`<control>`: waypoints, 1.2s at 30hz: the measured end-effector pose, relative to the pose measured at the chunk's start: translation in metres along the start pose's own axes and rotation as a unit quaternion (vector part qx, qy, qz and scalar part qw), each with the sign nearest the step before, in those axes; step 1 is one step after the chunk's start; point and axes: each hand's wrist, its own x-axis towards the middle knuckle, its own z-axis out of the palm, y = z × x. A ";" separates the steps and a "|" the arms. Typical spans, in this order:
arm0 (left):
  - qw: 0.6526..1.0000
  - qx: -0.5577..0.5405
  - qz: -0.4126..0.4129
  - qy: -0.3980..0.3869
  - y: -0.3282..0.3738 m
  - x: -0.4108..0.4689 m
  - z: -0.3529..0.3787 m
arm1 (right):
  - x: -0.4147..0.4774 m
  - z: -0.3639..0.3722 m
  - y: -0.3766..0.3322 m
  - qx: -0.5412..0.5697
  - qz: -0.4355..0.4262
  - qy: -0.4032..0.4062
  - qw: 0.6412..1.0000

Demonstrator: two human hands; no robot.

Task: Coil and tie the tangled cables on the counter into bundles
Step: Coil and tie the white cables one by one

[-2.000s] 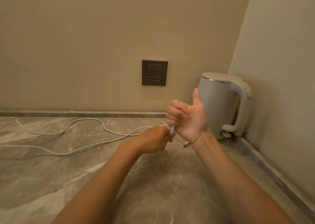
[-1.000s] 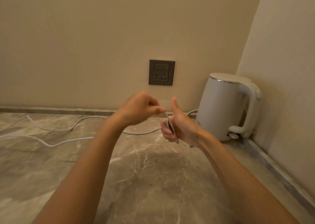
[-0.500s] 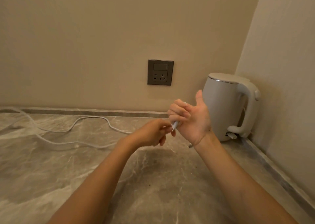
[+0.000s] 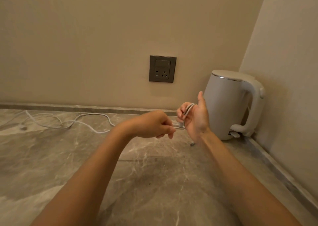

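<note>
A thin white cable (image 4: 89,128) snakes in loose loops over the marble counter (image 4: 154,174) from the far left toward my hands. My right hand (image 4: 195,118) stands upright, thumb up, with a few turns of the cable wound round its fingers. My left hand (image 4: 154,125) sits just left of it, knuckles up, pinching the cable where it leaves the coil. A small plug end (image 4: 192,144) hangs below my right wrist.
A white electric kettle (image 4: 230,105) stands in the back right corner, close behind my right hand. A grey wall socket (image 4: 162,68) is on the back wall above the hands. The side wall runs along the counter's right edge.
My left hand has carried the cable round my right hand's fingers, adding turns. The loose cable on the counter has been drawn rightward and lies in shorter loops.
</note>
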 end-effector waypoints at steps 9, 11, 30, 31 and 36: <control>0.994 -0.003 0.030 0.106 -0.001 -0.004 -0.012 | 0.005 0.004 0.008 -0.219 0.047 -0.074 0.972; 0.987 0.022 0.045 0.154 -0.001 -0.004 -0.014 | 0.004 0.005 0.008 -0.235 0.071 -0.114 0.963; 0.981 -0.027 0.033 0.191 -0.012 0.016 0.021 | -0.006 0.004 -0.019 0.270 0.147 -0.254 0.917; 0.986 -0.021 0.024 0.164 -0.012 0.018 0.025 | -0.006 0.004 -0.020 0.306 0.142 -0.228 0.913; 0.999 0.031 -0.008 0.044 -0.005 0.022 0.031 | -0.003 0.000 -0.018 0.334 0.088 -0.070 0.936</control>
